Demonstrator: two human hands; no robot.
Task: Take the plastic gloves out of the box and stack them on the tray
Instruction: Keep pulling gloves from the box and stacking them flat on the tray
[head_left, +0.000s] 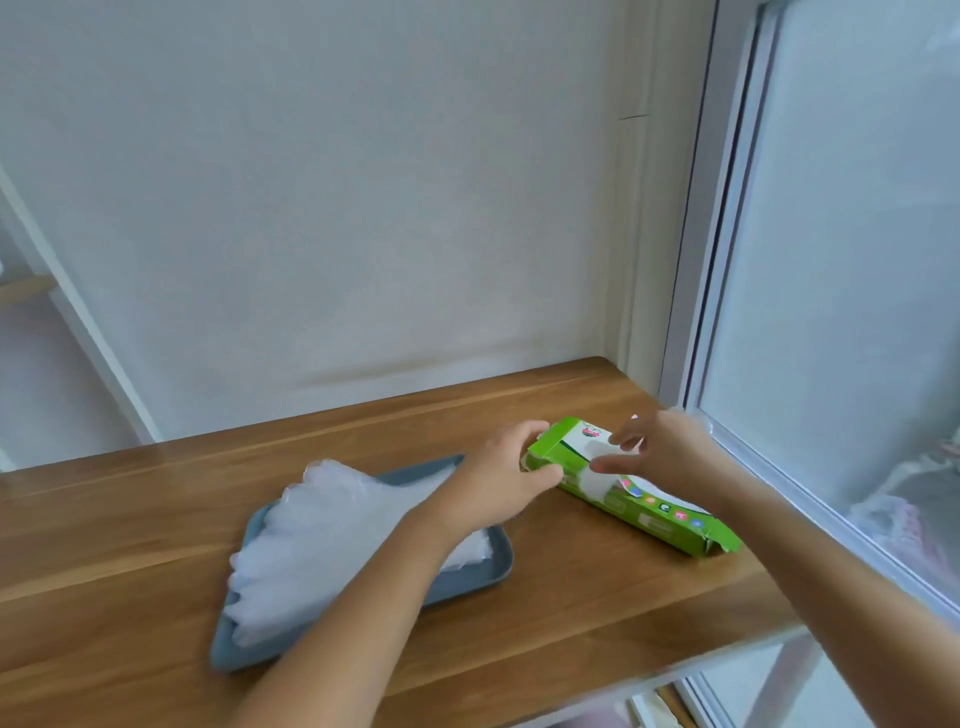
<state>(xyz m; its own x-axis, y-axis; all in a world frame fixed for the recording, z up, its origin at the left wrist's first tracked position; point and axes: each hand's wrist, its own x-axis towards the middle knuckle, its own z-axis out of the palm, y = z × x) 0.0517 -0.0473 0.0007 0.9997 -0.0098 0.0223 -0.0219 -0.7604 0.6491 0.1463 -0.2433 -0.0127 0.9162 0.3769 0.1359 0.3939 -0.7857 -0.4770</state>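
A long green glove box (670, 525) lies on the wooden table, right of a grey-blue tray (488, 574). A pile of clear plastic gloves (322, 540) lies spread on the tray, fingers toward the left. My left hand (498, 480) grips the box's near-left end, thumb under, fingers over the top. My right hand (660, 449) is over the box's top opening, its fingers pinching a white tuft of plastic glove (602, 480) that sticks out of the slot. My left forearm covers part of the tray.
The wooden table (130, 525) stands against a pale wall. A window frame with frosted glass (831, 312) runs along the table's right edge. The table's front edge is near the bottom right.
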